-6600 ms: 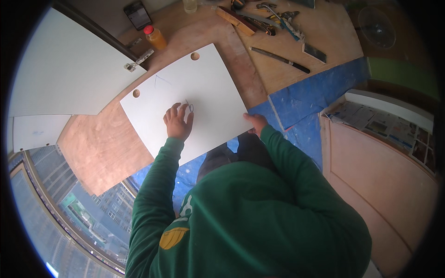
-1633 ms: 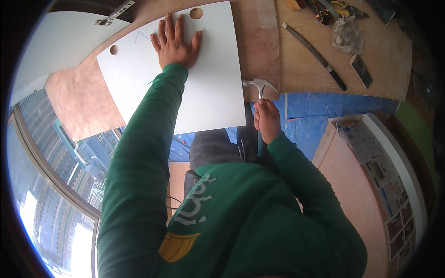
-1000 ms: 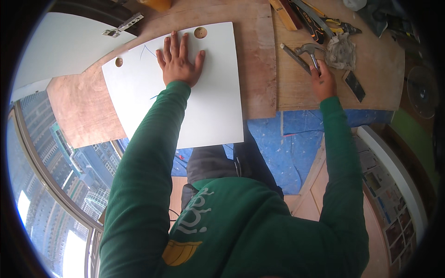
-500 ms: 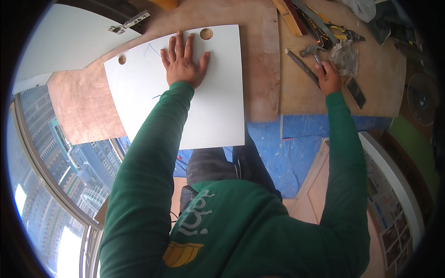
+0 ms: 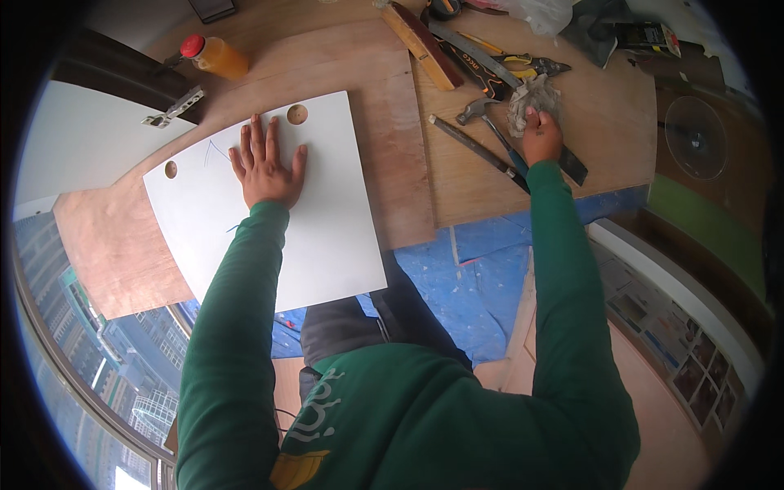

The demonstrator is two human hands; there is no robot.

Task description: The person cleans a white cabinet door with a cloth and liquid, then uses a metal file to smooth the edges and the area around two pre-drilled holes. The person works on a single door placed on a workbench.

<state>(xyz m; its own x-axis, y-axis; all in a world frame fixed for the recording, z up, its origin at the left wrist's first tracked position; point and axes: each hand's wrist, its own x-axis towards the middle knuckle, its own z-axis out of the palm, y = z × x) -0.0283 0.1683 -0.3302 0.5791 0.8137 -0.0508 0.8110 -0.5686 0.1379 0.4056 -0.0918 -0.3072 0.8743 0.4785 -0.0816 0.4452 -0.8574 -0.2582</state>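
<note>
My left hand (image 5: 269, 167) lies flat with its fingers spread on a white panel (image 5: 327, 212). Two round holes are cut near the panel's far edge, and faint pen marks show beside my hand. Off to the right, my right hand (image 5: 543, 140) has its fingers closed on a crumpled grey rag (image 5: 529, 96). A claw hammer (image 5: 488, 117) rests on the wood just left of that hand. Alongside it lies a long dark bar (image 5: 474, 149), perhaps a chisel or file. Partly under my right wrist is a dark flat block (image 5: 575, 168).
Pliers (image 5: 535, 65), a handsaw (image 5: 482, 57) and a wooden-backed brush or plane (image 5: 420, 45) crowd the far right. An orange drink bottle (image 5: 216, 57) stands at the far left, near a hinged cabinet door (image 5: 98, 135). Blue sheeting (image 5: 457, 278) covers the floor below.
My right hand has left the hammer's handle and taken hold of the rag. My left hand stays flat on the panel. The whole view has shifted, bringing the bottle into sight.
</note>
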